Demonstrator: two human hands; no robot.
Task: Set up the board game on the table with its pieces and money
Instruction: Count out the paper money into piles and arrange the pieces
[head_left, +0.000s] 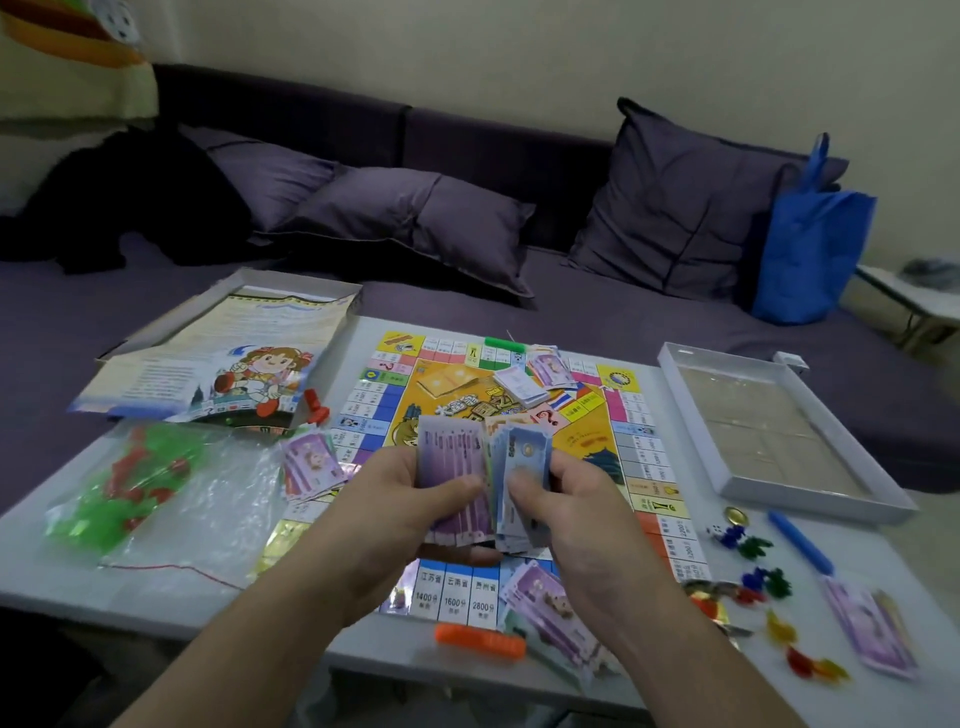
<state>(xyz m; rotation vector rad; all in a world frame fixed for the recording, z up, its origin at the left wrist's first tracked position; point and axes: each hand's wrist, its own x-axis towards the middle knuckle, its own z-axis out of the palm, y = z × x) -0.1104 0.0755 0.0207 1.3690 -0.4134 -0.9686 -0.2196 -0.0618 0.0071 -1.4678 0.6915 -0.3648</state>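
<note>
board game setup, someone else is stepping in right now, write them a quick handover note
Left hand grips a purple wad of play money; right hand grips a blue wad, both above the board.
Done: board unfolded on the table; small money piles at its left, far and near edges and near the table's right edge.
Left: deal out the held notes; houses still in the plastic bag; pawns lie loose right of the board.

One board (621, 423), two box halves (727, 488), perhaps four cushions (670, 208)
</note>
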